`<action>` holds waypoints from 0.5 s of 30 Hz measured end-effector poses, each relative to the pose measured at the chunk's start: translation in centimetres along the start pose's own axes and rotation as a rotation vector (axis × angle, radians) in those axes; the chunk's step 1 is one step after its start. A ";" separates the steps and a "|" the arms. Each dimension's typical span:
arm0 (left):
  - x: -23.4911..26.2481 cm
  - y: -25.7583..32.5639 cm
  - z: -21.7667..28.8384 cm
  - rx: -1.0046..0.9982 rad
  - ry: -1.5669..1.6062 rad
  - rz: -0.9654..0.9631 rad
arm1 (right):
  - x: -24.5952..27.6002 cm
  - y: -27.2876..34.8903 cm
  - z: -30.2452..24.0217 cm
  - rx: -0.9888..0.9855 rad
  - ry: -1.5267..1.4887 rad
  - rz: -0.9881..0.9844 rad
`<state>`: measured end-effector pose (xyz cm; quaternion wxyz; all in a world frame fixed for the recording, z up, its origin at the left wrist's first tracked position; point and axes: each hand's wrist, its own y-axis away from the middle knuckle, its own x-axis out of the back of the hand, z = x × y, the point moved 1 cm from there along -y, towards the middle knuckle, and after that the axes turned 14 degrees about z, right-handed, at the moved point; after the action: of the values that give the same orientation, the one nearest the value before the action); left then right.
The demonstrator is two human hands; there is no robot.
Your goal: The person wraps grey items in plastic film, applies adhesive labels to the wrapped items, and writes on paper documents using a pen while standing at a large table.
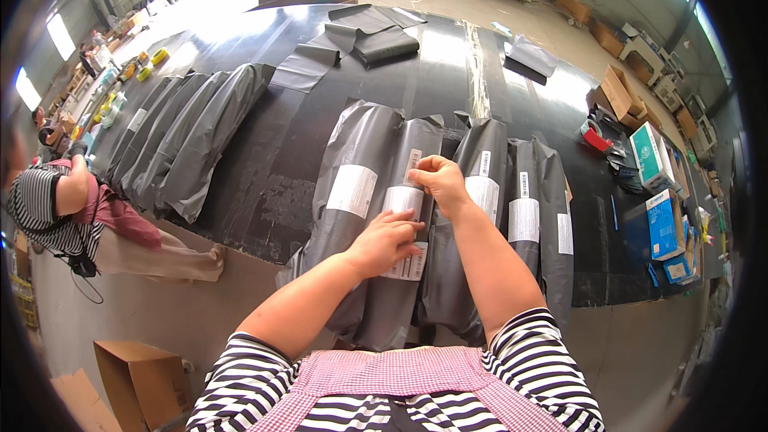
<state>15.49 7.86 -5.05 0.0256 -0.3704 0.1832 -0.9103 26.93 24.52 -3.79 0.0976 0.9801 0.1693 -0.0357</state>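
Observation:
Several long grey plastic-wrapped parcels lie side by side at the table's near edge, each with white labels. On the second parcel from the left (387, 306), a white shipping label (402, 201) lies lengthwise. My left hand (384, 242) rests on its lower part, fingers stretched out over it. Just above, my right hand (442, 182) has thumb and forefinger pinched at the lower end of a narrow barcode sticker (414, 161). Whether that end is lifted from the plastic is hard to tell. The leftmost parcel (352, 138) and the parcel to the right (490, 138) also carry labels.
More grey parcels (210, 124) lie at left, near a co-worker (60, 200) in a striped top. Folded grey bags (384, 44) lie farther back. At right are a red tape dispenser (595, 136), a green box (650, 158) and a blue box (662, 226).

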 end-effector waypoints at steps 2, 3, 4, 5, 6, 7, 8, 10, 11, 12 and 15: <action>-0.5 -0.2 -0.3 0.004 -0.003 -0.036 | -1.3 -1.0 1.2 0.120 0.106 0.083; -0.7 0.0 -0.4 -0.010 -0.009 -0.032 | -1.6 -1.1 1.5 0.132 0.154 0.098; -0.9 0.2 -0.5 -0.024 -0.014 -0.028 | -1.7 -1.1 1.8 0.144 0.204 0.113; -1.0 0.3 -0.6 -0.041 -0.025 -0.021 | -2.0 -1.1 1.7 0.162 0.250 0.125; -1.2 0.2 -0.6 -0.047 -0.025 -0.016 | -2.1 -1.2 1.8 0.188 0.300 0.137; -1.5 0.2 -0.6 -0.052 -0.024 -0.010 | -2.1 -1.3 2.0 0.213 0.351 0.148; -1.6 0.3 -0.5 -0.057 -0.027 -0.008 | -2.2 -1.2 2.1 0.237 0.398 0.159; -1.8 0.4 -0.6 -0.053 -0.013 0.007 | -2.2 -0.9 2.2 0.288 0.497 0.178; -1.9 0.3 -0.6 -0.054 -0.010 0.012 | -2.4 -0.9 2.0 0.319 0.543 0.189; -1.8 0.3 -0.7 -0.054 -0.006 0.018 | -2.6 -0.8 2.0 0.350 0.562 0.189; -1.7 0.3 -0.7 -0.051 0.008 0.011 | -2.7 -0.5 2.2 0.414 0.623 0.168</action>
<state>16.21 8.12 -6.77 0.0203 -0.3663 0.2084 -0.9066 24.19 23.66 -5.77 -0.1561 0.9534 0.0990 0.2383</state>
